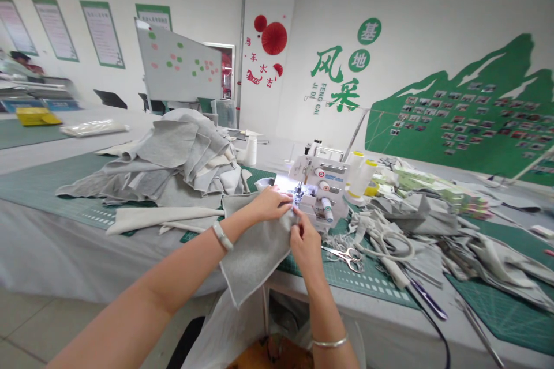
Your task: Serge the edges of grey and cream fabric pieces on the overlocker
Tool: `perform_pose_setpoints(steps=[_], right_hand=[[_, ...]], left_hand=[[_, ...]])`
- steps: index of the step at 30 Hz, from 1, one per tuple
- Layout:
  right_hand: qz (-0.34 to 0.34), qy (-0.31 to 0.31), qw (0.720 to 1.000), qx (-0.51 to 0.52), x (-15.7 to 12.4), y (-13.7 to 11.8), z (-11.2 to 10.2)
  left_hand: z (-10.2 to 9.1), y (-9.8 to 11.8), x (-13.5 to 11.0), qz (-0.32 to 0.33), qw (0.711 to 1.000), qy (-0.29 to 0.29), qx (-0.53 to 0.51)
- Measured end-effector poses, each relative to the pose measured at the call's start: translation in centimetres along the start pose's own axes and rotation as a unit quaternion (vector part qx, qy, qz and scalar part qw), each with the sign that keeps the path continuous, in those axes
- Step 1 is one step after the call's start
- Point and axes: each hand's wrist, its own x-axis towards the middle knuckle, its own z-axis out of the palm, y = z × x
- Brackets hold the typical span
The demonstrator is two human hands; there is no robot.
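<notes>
A grey fabric piece [255, 253] with a pale edge runs up to the needle area of a white overlock sewing machine [320, 190], whose lamp is lit. My left hand [273, 203] lies on the cloth just left of the presser foot, its fingers stretched out. Close to the front of the machine, my right hand [305, 239] has its fingers curled and pinches the cloth's right edge. The fabric's lower corner hangs over the table's front edge. Small scissors [348, 257] rest to the right of my right hand.
Left of the machine rises a heap of grey fabric pieces [173, 155]. Fabric scraps [415, 219] and a purple-handled tool [428, 298] lie to the right on green cutting mats [381, 285]. Thread cones [362, 179] stand behind the machine. Another person [21, 64] is far left.
</notes>
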Motion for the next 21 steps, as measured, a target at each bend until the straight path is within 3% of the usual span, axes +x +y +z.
perform_pose_setpoints(steps=[3, 5, 7, 9, 12, 16, 21], right_hand=[[-0.011, 0.001, 1.000, -0.026, 0.2, 0.1, -0.1], [-0.014, 0.005, 0.999, -0.038, 0.3, 0.0, -0.1], [-0.013, 0.008, 0.999, -0.047, 0.3, 0.0, -0.1], [-0.015, 0.007, 0.998, -0.054, 0.4, -0.2, -0.1], [-0.019, 0.004, 0.998, -0.058, 0.6, -0.4, -0.3], [-0.014, 0.006, 0.998, -0.061, 0.6, -0.5, -0.3], [-0.006, 0.005, 0.997, -0.082, 0.3, -0.2, 0.0]], left_hand=[[-0.3, -0.3, 0.4, 0.020, 0.998, -0.013, -0.060], [-0.6, -0.9, 0.8, -0.017, 0.986, -0.012, -0.168], [-0.9, -1.8, 1.6, -0.123, 0.945, 0.034, -0.302], [-1.0, -3.1, 2.8, -0.230, 0.886, 0.108, -0.387], [-0.9, -5.2, 5.6, -0.292, 0.841, 0.166, -0.424], [-0.6, -7.0, 10.3, -0.315, 0.804, 0.120, -0.490], [-0.2, -6.9, 13.8, -0.284, 0.776, 0.028, -0.562]])
